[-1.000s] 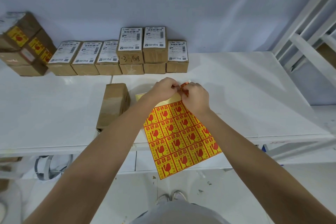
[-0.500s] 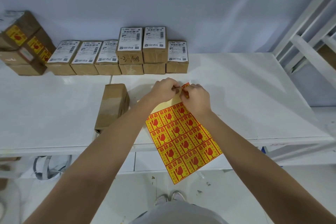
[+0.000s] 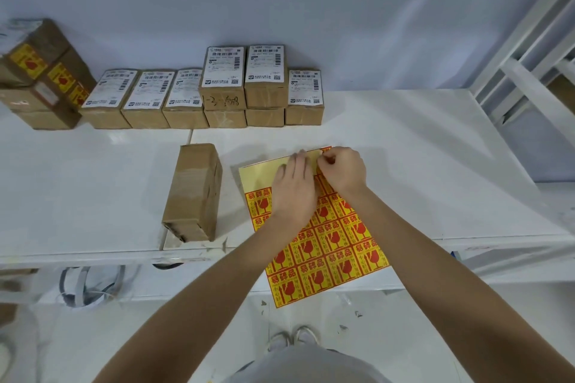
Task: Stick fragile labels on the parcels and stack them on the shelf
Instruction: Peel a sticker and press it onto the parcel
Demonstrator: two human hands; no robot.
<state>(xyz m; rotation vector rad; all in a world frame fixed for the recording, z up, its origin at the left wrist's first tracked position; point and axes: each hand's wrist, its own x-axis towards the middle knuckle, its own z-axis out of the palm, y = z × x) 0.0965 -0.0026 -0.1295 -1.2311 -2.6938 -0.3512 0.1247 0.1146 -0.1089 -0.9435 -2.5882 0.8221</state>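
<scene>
Left hand [image 3: 294, 193] flattens the glossy label sheet [image 3: 329, 236] (square stickers); right hand [image 3: 340, 172] pinches one corner.

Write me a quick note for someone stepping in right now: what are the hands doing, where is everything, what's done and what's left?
Left hand: flat, fingers straight, pressing the sticker sheet down on the table.
Right hand: pinching a fragile label at the sheet's far corner.
Lone parcel: beside the sheet, to its left; no yellow label visible on it.
Row of parcels along the wall: shipping labels only.
Stack at far left: already bears yellow fragile labels.
Left to do: free this label, stick it on a parcel, label the row, stack all on the shelf.
</scene>
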